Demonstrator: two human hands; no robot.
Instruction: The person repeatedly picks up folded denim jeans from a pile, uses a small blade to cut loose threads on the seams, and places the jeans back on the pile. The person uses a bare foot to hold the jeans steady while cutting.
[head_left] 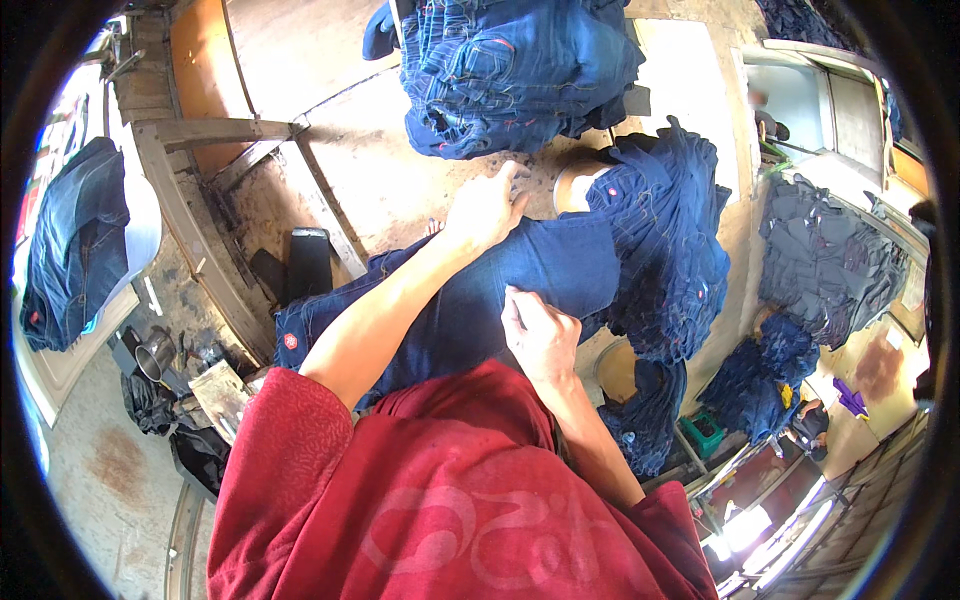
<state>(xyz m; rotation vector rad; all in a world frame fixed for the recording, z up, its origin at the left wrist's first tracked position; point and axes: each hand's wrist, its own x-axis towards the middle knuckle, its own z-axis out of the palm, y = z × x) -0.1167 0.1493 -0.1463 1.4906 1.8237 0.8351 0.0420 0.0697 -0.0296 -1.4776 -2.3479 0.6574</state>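
Note:
A pair of blue jeans [450, 310] lies spread across in front of me, with a small red patch near its left end. My left hand [487, 208] is just past the far edge of the jeans, its fingers loosely bent and apart, with nothing visible in them. My right hand [542, 338] is closed on the denim near the middle, the fingers curled and the thumb side pressed to the cloth. Whatever fold it pinches is mostly hidden.
A tall stack of folded jeans [520, 80] stands ahead. More jeans [665, 240] hang in a heap at the right. Dark grey garments [830, 255] lie farther right, near a green basket [702, 433]. At the left are a wooden frame [180, 210] and draped jeans [75, 245].

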